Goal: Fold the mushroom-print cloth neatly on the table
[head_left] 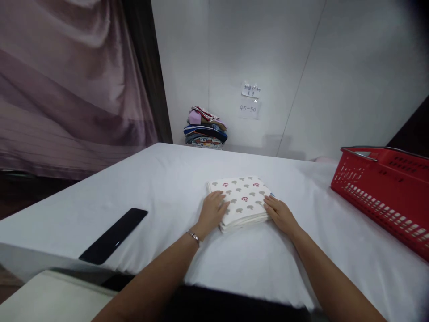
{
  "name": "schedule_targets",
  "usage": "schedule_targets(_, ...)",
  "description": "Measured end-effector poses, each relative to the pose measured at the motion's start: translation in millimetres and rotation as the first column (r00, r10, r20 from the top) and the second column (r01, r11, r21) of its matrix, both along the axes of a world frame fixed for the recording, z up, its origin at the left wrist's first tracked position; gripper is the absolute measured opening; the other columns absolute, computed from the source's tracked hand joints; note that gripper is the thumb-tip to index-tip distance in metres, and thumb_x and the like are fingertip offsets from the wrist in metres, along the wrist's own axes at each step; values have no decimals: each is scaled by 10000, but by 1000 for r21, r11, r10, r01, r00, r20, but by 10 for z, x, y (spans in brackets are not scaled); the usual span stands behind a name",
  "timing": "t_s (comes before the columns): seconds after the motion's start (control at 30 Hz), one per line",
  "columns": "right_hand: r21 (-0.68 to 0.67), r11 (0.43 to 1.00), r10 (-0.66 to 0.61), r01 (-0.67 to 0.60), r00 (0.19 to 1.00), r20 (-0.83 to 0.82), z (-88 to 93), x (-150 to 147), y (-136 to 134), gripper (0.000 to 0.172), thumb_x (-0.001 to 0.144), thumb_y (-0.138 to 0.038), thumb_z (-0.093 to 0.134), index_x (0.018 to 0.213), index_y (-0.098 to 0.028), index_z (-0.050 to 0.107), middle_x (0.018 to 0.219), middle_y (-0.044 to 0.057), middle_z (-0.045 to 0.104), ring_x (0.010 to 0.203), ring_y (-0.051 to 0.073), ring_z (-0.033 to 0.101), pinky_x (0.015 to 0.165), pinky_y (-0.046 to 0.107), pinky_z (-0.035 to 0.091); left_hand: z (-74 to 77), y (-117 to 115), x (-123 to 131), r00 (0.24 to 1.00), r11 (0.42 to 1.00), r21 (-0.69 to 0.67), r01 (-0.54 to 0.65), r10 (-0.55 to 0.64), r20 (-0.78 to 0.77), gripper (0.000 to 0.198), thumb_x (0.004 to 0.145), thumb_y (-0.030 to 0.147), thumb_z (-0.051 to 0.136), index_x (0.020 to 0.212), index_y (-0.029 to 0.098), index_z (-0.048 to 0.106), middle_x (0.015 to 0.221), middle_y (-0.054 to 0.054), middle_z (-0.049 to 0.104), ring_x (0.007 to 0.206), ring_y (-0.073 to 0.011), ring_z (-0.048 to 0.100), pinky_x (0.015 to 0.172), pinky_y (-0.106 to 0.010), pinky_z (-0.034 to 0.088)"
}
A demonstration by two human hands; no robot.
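Observation:
A folded white cloth [246, 197] printed with grey and red mushroom shapes lies on the white-covered table [167, 179]. My left hand [212, 211] rests against its left edge, fingertips on the upper surface, fingers slightly apart. On the opposite side, my right hand [279, 213] touches the right edge with its fingers spread over the top. Neither hand is closed round the cloth. A metal bracelet circles my left wrist.
A red plastic basket [385, 192] with metal handles stands at the right. A flat black object [114, 236] lies at the left front. Beyond the far edge is a pile of folded fabrics [206, 129], by a wall with paper notes [250, 108]. A pinkish curtain [73, 89] hangs at left.

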State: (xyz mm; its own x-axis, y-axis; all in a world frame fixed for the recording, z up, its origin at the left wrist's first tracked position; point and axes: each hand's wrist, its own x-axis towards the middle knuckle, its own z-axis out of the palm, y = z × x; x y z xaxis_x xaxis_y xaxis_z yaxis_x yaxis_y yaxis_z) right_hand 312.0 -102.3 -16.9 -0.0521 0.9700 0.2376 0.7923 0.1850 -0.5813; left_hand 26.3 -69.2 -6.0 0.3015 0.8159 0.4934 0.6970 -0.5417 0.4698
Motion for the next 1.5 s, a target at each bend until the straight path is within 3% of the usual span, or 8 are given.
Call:
schedule_targets(0.13, -6, 1000, -8, 8, 1000, -6, -26, 16, 9, 378, 876, -434, 423, 1184, -273, 572, 1351, 14, 467, 1316, 220, 307, 1095, 452, 170, 57, 113, -144, 921, 946, -213, -243, 294, 256, 191, 804, 372, 516, 845, 206, 601, 895, -31, 637, 842, -183, 585, 778, -316, 455)
schedule_targets(0.23, 8, 1000, 3, -2, 1000, -20, -54, 35, 28, 361, 869, -427, 440, 1166, -282, 584, 1338, 11, 481, 1310, 228, 317, 1096, 448, 182, 61, 179, -216, 872, 863, -433, -259, 402, 279, 204, 770, 394, 544, 719, 200, 577, 754, -6, 637, 704, -157, 582, 652, -261, 439)
schedule_targets(0.33, 29, 1000, 14, -13, 1000, -12, -67, 44, 40, 356, 870, -416, 442, 1161, -275, 590, 1329, 18, 491, 1303, 232, 330, 1093, 445, 198, 48, 216, -238, 871, 816, -521, -251, 425, 245, 269, 755, 455, 554, 691, 193, 565, 706, -13, 635, 659, -158, 574, 580, -249, 405)
schedule_targets(0.53, 33, 999, 25, -24, 999, -21, -59, 40, 38, 363, 869, -417, 446, 1162, -260, 592, 1332, 27, 488, 1302, 234, 331, 1092, 451, 203, 52, 249, -212, 900, 806, -517, -289, 412, 138, 411, 705, 604, 552, 651, 198, 523, 642, -21, 617, 602, -174, 556, 525, -257, 343)
schedule_targets(0.7, 31, 999, 27, -26, 999, -31, -53, 40, 38, 357, 866, -419, 451, 1156, -268, 595, 1337, 21, 483, 1305, 231, 327, 1095, 448, 198, 98, 313, -168, 925, 807, -521, -279, 372, 80, 377, 696, 558, 581, 599, 199, 518, 619, -26, 603, 585, -175, 543, 516, -258, 317)
schedule_targets(0.87, 26, 999, 28, -27, 999, -37, -54, 49, 36, 356, 866, -426, 448, 1153, -278, 596, 1338, 13, 482, 1309, 230, 322, 1092, 443, 207, 101, 368, -127, 906, 802, -556, -217, 378, 192, 302, 682, 433, 615, 547, 187, 502, 558, -5, 545, 544, -138, 482, 503, -241, 295)
schedule_targets(1.07, 67, 996, 51, -54, 998, 45, -68, 63, 44, 396, 878, -450, 405, 1175, -259, 584, 1333, 35, 488, 1298, 237, 342, 1071, 460, 254, 7, 337, -136, 879, 768, -622, -151, 392, 270, 348, 733, 477, 552, 575, 170, 510, 458, 24, 467, 459, -105, 438, 470, -224, 314)
schedule_targets(1.5, 102, 994, 42, -50, 996, 78, -108, 65, 68, 411, 880, -455, 400, 1181, -247, 587, 1309, 45, 511, 1280, 239, 373, 1055, 457, 286, 201, 610, -114, 890, 757, -571, -318, 446, 96, 331, 721, 451, 574, 564, 159, 572, 591, -43, 601, 631, -172, 557, 549, -242, 349)
